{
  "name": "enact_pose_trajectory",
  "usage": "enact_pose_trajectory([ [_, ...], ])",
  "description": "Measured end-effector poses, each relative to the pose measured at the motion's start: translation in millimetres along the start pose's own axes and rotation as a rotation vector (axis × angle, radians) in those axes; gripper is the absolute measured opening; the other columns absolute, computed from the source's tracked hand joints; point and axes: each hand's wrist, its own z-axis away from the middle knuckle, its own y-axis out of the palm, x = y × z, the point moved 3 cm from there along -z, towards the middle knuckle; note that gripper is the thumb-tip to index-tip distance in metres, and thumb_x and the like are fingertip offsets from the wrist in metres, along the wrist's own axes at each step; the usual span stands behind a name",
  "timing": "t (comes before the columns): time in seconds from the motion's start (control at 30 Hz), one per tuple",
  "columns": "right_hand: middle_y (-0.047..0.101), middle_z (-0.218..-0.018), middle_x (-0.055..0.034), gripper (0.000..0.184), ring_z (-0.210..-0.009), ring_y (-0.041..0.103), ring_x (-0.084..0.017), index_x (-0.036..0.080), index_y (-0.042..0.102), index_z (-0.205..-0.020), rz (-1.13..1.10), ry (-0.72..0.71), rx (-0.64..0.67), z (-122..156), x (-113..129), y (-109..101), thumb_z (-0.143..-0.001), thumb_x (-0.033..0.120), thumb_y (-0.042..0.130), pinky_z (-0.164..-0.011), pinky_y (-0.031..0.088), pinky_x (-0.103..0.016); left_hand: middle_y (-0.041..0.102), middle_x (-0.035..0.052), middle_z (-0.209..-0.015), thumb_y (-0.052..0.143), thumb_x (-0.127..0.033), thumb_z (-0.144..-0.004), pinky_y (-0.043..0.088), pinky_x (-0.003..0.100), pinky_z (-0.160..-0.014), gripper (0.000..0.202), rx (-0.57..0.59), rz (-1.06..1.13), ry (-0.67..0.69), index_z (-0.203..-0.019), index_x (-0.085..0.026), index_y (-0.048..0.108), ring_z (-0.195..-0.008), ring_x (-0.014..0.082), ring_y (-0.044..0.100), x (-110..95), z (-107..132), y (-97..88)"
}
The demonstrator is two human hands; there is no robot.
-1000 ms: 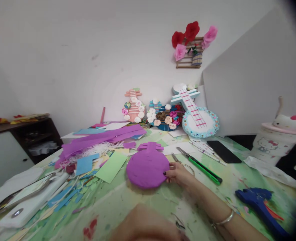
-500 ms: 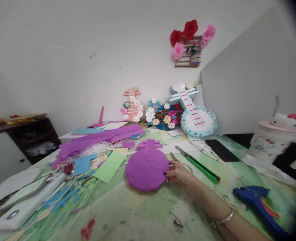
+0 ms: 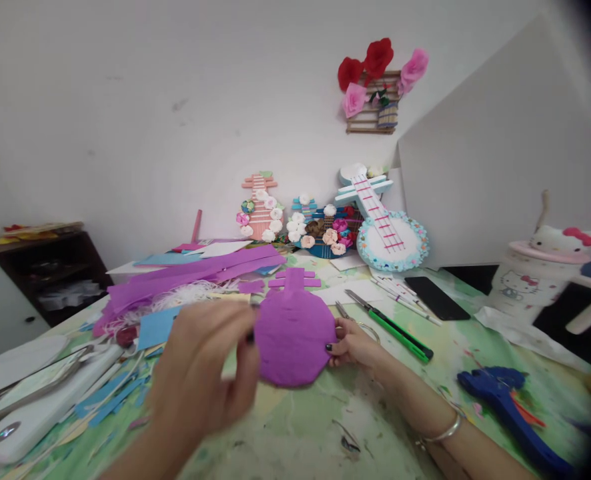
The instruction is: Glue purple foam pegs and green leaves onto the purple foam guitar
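Observation:
A purple paper-covered lute shape [image 3: 295, 343], with a round body, short neck and crosswise pegs, is in front of me. My right hand [image 3: 353, 343] grips the right edge of its body between thumb and fingers. Close to the left edge is my left hand [image 3: 203, 367], blurred, with fingers bent; whether it touches the edge or pinches anything does not show. Right of the lute shape lie scissors [image 3: 343, 311], partly behind my right hand, and a green utility knife [image 3: 400, 335].
Purple paper strips [image 3: 160, 283], blue paper [image 3: 155, 328] and scraps cover the left side. A blue glue gun [image 3: 513, 407], black phone [image 3: 438, 298] and lidded cup [image 3: 530, 283] are at right. Decorated lute models [image 3: 393, 240] lean on the back wall.
My left hand has come into view from the lower left, up to the lute shape's left side. The right hand keeps its hold. The view has shifted slightly.

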Motion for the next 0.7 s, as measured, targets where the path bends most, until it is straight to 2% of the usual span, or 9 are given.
enact_pose_trajectory([
  [0.03, 0.059, -0.066, 0.0059, 0.041, -0.044, 0.058, -0.011, 0.020, 0.043, -0.088, 0.002, -0.001, -0.001, -0.2, -0.2, -0.3, -0.053, 0.005, 0.058, -0.044, 0.045, -0.022, 0.064, 0.0062, -0.094, 0.055, -0.015, -0.074, 0.046, 0.042, -0.084, 0.033, -0.048, -0.091, 0.001, -0.105, -0.027, 0.054, -0.091, 0.0245, 0.060, 19.4, -9.4, 12.5],
  [0.07, 0.059, -0.066, 0.0057, 0.041, -0.044, 0.058, -0.011, 0.020, 0.043, -0.088, 0.006, 0.000, -0.003, -0.2, -0.2, -0.8, -0.053, 0.005, 0.059, -0.044, 0.044, -0.022, 0.063, 0.0080, -0.094, 0.052, -0.016, -0.076, 0.045, 0.042, -0.086, 0.029, 0.012, -0.183, -0.056, -0.104, -0.023, 0.055, -0.093, 0.0257, 0.059, 42.6, -14.7, 28.0],
  [0.17, 0.059, -0.064, 0.0052, 0.041, -0.043, 0.059, -0.011, 0.019, 0.044, -0.088, 0.023, 0.020, -0.005, 0.1, 0.3, -2.0, -0.053, 0.005, 0.060, -0.042, 0.044, -0.021, 0.058, 0.0179, -0.107, 0.048, -0.025, -0.079, 0.043, 0.046, -0.086, 0.033, 0.407, -0.486, -0.432, -0.109, -0.014, 0.055, -0.104, 0.0346, 0.053, 118.7, -0.2, 66.8],
  [0.23, 0.058, -0.062, 0.0049, 0.040, -0.044, 0.059, -0.012, 0.018, 0.045, -0.089, 0.034, 0.035, 0.002, 0.9, 1.2, -2.1, -0.054, 0.006, 0.061, -0.042, 0.044, -0.020, 0.056, 0.0212, -0.108, 0.048, -0.032, -0.079, 0.043, 0.048, -0.082, 0.037, 0.636, -0.611, -0.664, -0.109, -0.012, 0.054, -0.105, 0.0391, 0.052, 156.2, 26.1, 76.2],
  [0.27, 0.058, -0.062, 0.0044, 0.040, -0.045, 0.059, -0.012, 0.018, 0.045, -0.089, 0.038, 0.041, 0.005, 1.3, 1.8, -2.0, -0.055, 0.006, 0.061, -0.042, 0.044, -0.020, 0.056, 0.0218, -0.108, 0.050, -0.037, -0.078, 0.044, 0.048, -0.081, 0.040, 0.724, -0.615, -0.716, -0.109, -0.011, 0.054, -0.106, 0.0405, 0.050, 167.6, 38.6, 77.7],
  [0.37, 0.059, -0.063, 0.0024, 0.039, -0.046, 0.059, -0.012, 0.016, 0.046, -0.090, 0.043, 0.052, 0.004, 2.2, 4.2, -2.0, -0.056, 0.006, 0.063, -0.045, 0.047, -0.022, 0.055, 0.0239, -0.111, 0.058, -0.044, -0.071, 0.043, 0.050, -0.081, 0.049, 0.860, -0.563, -0.797, -0.108, -0.012, 0.055, -0.109, 0.0432, 0.047, 182.6, 62.7, 75.2],
  [0.5, 0.058, -0.065, 0.0021, 0.038, -0.049, 0.058, -0.010, 0.017, 0.046, -0.091, 0.051, 0.014, -0.050, 3.0, 9.1, -4.5, -0.059, 0.005, 0.063, -0.049, 0.049, -0.022, 0.058, 0.0227, -0.111, 0.065, -0.047, -0.063, 0.042, 0.051, -0.080, 0.051, 0.879, -0.522, -0.879, -0.101, -0.016, 0.060, -0.111, 0.0459, 0.046, 190.0, 66.4, 73.5],
  [0.6, 0.058, -0.068, 0.0007, 0.037, -0.052, 0.059, -0.010, 0.016, 0.047, -0.095, 0.123, -0.019, -0.113, 3.1, 11.1, -7.1, -0.062, 0.005, 0.062, -0.052, 0.050, -0.022, 0.065, 0.0154, -0.104, 0.067, -0.041, -0.062, 0.044, 0.040, -0.080, 0.041, 0.872, -0.446, -0.892, -0.097, -0.019, 0.063, -0.106, 0.0374, 0.054, 198.4, 65.4, 77.5],
  [0.7, 0.059, -0.070, -0.0009, 0.033, -0.054, 0.061, -0.012, 0.016, 0.048, -0.097, 0.284, -0.036, -0.173, 2.3, 12.4, -10.0, -0.067, 0.010, 0.061, -0.055, 0.051, -0.025, 0.072, 0.0067, -0.091, 0.067, -0.026, -0.062, 0.046, 0.027, -0.072, 0.031, 0.867, -0.329, -0.903, -0.093, -0.020, 0.066, -0.089, 0.0247, 0.064, 205.9, 68.1, 81.1],
])
